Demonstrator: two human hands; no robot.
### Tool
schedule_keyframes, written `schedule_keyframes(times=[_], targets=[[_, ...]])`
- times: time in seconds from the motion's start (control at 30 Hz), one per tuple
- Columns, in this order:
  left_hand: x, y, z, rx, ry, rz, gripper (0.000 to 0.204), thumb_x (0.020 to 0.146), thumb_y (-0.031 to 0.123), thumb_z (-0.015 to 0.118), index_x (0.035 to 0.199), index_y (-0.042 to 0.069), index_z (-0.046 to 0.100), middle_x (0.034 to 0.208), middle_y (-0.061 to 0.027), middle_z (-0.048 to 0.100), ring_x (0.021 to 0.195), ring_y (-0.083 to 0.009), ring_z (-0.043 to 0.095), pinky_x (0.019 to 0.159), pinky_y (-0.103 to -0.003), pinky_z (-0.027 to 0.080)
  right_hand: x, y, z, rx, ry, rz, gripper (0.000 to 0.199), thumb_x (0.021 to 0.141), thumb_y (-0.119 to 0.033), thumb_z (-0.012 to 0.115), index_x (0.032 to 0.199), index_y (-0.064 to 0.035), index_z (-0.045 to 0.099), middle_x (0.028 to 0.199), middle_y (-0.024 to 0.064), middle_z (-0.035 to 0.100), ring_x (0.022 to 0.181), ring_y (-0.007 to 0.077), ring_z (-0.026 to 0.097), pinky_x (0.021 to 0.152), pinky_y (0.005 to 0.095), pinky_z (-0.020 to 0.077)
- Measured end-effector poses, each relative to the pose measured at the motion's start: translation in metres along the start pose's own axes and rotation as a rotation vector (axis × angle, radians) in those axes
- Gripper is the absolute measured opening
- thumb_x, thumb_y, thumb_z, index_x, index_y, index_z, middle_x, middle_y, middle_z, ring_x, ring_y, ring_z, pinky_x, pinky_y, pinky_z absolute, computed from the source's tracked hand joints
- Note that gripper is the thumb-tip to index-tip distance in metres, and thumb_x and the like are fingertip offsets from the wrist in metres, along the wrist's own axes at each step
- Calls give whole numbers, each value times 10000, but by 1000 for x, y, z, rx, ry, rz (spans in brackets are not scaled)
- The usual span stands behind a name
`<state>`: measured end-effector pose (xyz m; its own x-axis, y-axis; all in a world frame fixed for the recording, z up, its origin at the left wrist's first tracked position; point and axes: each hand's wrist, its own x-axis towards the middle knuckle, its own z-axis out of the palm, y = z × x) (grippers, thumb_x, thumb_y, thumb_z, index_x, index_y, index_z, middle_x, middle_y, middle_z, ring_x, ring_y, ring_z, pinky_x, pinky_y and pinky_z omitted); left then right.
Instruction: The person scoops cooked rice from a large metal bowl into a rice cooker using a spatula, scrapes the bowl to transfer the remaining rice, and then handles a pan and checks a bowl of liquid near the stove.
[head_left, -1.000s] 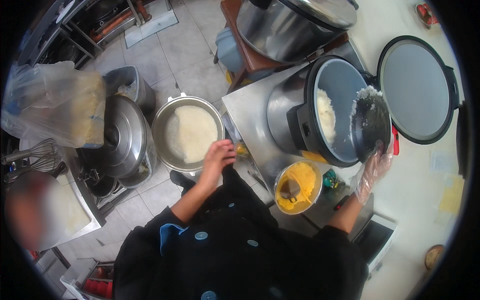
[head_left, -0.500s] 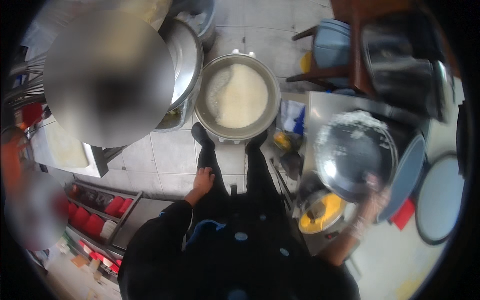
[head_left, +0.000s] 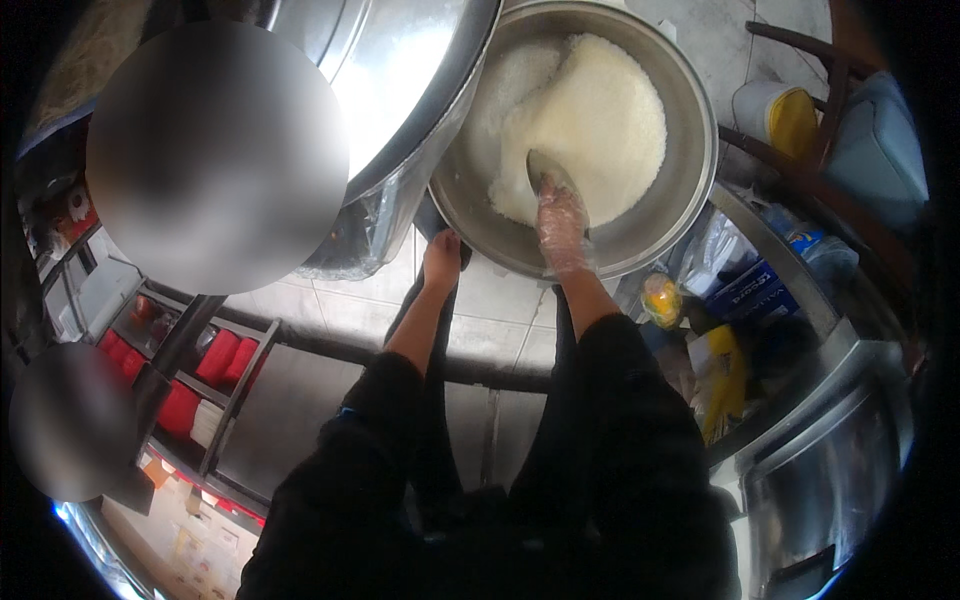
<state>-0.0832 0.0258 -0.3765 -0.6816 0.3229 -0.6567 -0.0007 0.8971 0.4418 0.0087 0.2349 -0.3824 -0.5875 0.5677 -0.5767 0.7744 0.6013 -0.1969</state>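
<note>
A large round metal pot (head_left: 686, 190) stands on the floor in front of my feet, with pale rice-like grains (head_left: 610, 125) heaped inside. My right hand (head_left: 562, 225), in a clear plastic glove, reaches over the near rim into the pot. It grips a small oval metal scoop (head_left: 543, 168), whose edge meets the grains; the hand covers most of it. Bare, my left hand (head_left: 442, 258) rests by my left knee, close to the pot's near-left rim. Its fingers point away and are too foreshortened to read.
A big shiny metal vessel (head_left: 400, 80) wrapped in plastic stands against the pot's left side. To the right are a shelf with bags and packages (head_left: 715, 375), a wooden chair frame (head_left: 790, 165) and a yellow-and-white container (head_left: 780, 115). A drawer unit with red bundles (head_left: 225, 355) is at left.
My view has turned and come closer to the pot. My right hand has left the metal bowl on the right-hand counter and now holds a scoop in the grains. My left hand has moved forward.
</note>
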Motion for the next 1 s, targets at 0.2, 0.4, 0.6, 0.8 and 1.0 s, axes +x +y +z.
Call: schedule_keyframes(times=[0.2, 0.4, 0.6, 0.8, 1.0], targets=[[9, 11, 6, -112, 76, -147, 190, 794, 189, 527, 765, 11, 585, 671, -190, 593, 692, -356, 592, 613, -413, 447, 9, 25, 30, -181, 86, -122, 472, 785, -102, 506, 1236, -9, 400, 949, 187, 557, 874, 308, 560, 661, 401, 488], [11, 7, 7, -2, 97, -170, 174, 796, 162, 521, 765, 11, 601, 667, -181, 601, 670, -304, 616, 603, -378, 457, 29, 16, 53, -257, 120, -223, 500, 776, -108, 508, 1235, 37, 377, 892, 165, 592, 801, 286, 588, 645, 395, 492], [10, 21, 0, -98, 95, -188, 193, 816, 139, 508, 746, -11, 609, 626, -157, 603, 600, -267, 609, 576, -338, 457, 87, 76, 31, -161, -23, -463, 325, 782, -99, 474, 1096, -23, 517, 877, 144, 611, 792, 271, 594, 658, 366, 492], [21, 28, -8, -103, 37, -169, 177, 813, 89, 491, 748, -29, 607, 612, -133, 606, 587, -224, 608, 565, -316, 454, 141, 95, -7, 146, -291, -22, 304, 779, -121, 495, 1066, -28, 532, 961, 172, 598, 839, 298, 592, 707, 392, 483], [16, 13, 0, -57, 74, -138, 193, 799, 122, 504, 685, -14, 579, 616, -170, 593, 619, -306, 600, 589, -371, 456, 53, 70, 60, -122, 208, -456, 307, 771, -41, 449, 1067, -29, 531, 796, 201, 576, 719, 323, 580, 654, 445, 467]])
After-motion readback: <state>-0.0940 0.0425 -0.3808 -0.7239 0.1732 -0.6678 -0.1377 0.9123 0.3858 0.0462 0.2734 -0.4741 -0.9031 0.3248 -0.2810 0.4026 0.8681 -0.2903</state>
